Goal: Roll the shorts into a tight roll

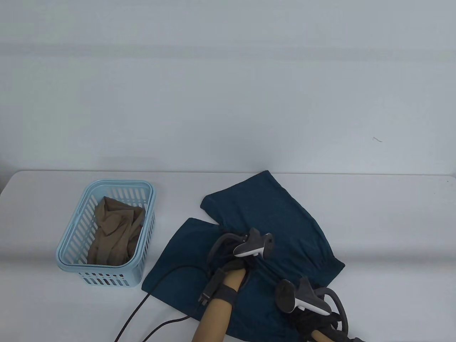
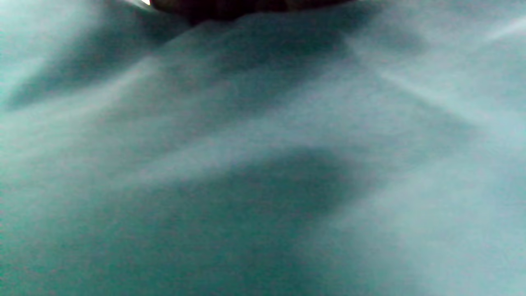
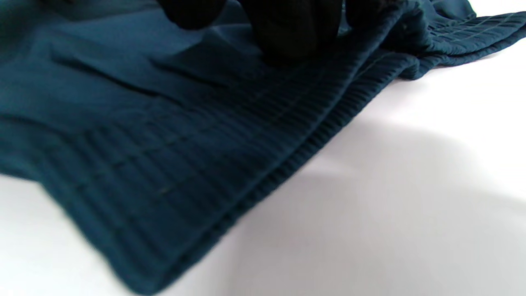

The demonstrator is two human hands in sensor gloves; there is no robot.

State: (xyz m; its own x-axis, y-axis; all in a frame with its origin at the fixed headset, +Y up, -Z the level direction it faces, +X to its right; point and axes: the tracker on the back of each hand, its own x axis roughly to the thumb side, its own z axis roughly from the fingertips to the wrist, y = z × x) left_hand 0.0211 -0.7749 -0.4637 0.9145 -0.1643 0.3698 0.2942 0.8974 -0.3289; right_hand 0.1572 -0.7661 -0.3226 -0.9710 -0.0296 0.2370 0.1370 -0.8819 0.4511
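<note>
Your dark teal shorts point(image 1: 270, 228) lay spread flat on the white table point(image 1: 374, 213), unrolled, with the two legs pointing away from you toward the far left and the ribbed elastic waistband point(image 3: 230, 164) at the near right edge. Your left hand point(image 1: 237, 265) rested on the middle of the shorts, near where the legs split; its tracker point(image 1: 253, 245) hid the fingers from above, and the left wrist view showed only blurred teal cloth, so I cannot tell how those fingers were set. Your right hand point(image 1: 313, 319) sat at the near right corner of the shorts by the waistband. In the right wrist view your gloved fingertips point(image 3: 291, 33) pressed down on the cloth just behind the ribbed band, but whether they were spread or together I cannot tell. A light blue plastic basket point(image 1: 71, 249) stood well to the left of the shorts, holding a crumpled tan garment point(image 1: 115, 231). A black cable point(image 1: 156, 288) trailed from your left wrist across the near leg.
</note>
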